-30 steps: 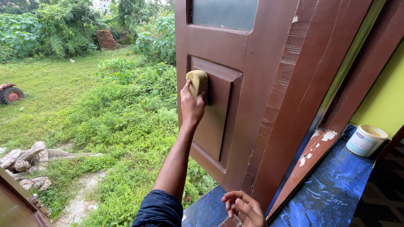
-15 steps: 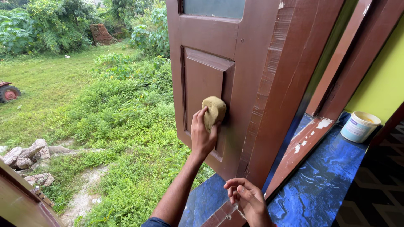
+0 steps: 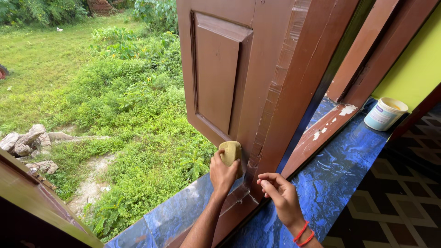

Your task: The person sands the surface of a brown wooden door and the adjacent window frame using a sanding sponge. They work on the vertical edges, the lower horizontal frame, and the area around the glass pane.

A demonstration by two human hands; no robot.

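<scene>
Ground outside: grassy overgrown slope (image 3: 92, 92), far left of both hands.
Left hand (image 3: 223, 173): fingers clamped on a tan rounded sanding block (image 3: 231, 152), pressed to the bottom rail of the brown painted wooden shutter (image 3: 239, 78).
Change: a second ago the block sat high on the raised panel; it now works the lower edge, so the panel face appears covered.
Right hand (image 3: 281, 196): loosely curled, holding nothing, resting by the shutter's lower corner, red bangles at the wrist.
Sill: blue marbled ledge (image 3: 349, 160), under the right hand.
Far right: white plastic tub (image 3: 385, 113), well apart.
</scene>
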